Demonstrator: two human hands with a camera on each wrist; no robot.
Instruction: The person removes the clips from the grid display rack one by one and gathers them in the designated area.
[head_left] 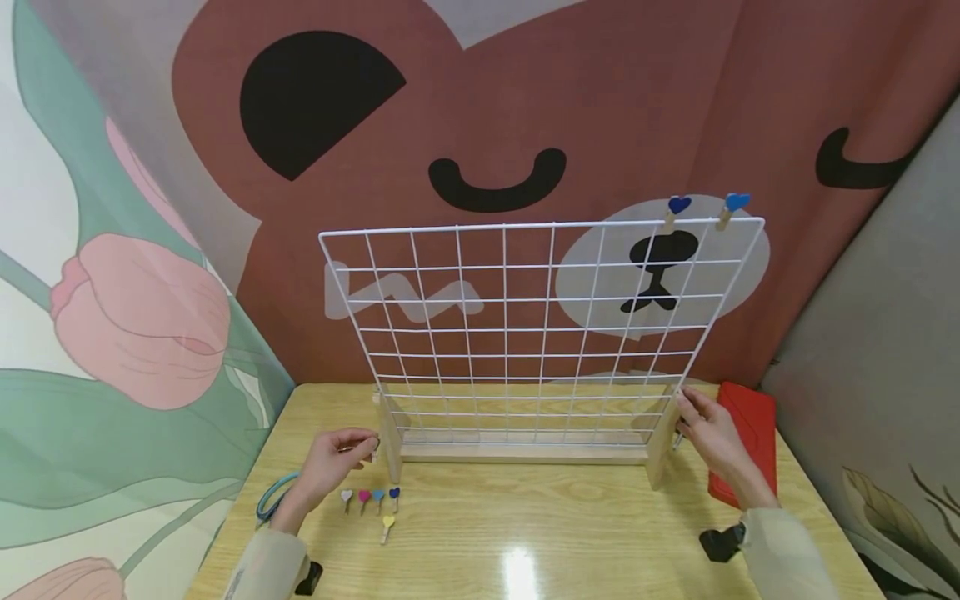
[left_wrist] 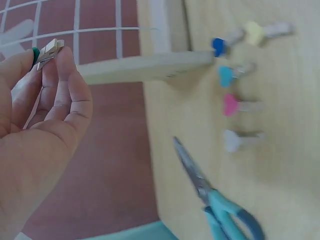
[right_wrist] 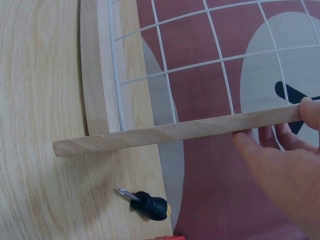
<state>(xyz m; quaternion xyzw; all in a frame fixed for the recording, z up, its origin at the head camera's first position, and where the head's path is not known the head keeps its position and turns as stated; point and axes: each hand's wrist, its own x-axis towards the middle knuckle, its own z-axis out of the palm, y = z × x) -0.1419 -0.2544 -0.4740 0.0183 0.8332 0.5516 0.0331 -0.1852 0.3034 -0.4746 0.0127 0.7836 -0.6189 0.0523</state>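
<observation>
My left hand (head_left: 333, 462) pinches a small wooden clothespin (left_wrist: 51, 48) with a bit of green on its end, just left of the wooden stand (head_left: 525, 454). A white wire grid (head_left: 505, 300) rises from that stand. At its right side my right hand (head_left: 708, 429) grips the upper end of the wooden side post (right_wrist: 175, 132) between thumb and fingers. Clipped on the grid's top wire are a dark blue heart clothespin (head_left: 678, 205) and a light blue heart clothespin (head_left: 736, 202). Several more heart clothespins, including a yellow one (head_left: 387, 523) and a pink one (left_wrist: 231, 104), lie on the table.
Scissors with teal handles (left_wrist: 225, 212) lie on the table near my left wrist. A short black-handled screwdriver (right_wrist: 150, 206) is beside the right post. Farther right lies a red case (head_left: 759, 425). Printed cloth (head_left: 487, 108) hangs behind the table (head_left: 465, 533).
</observation>
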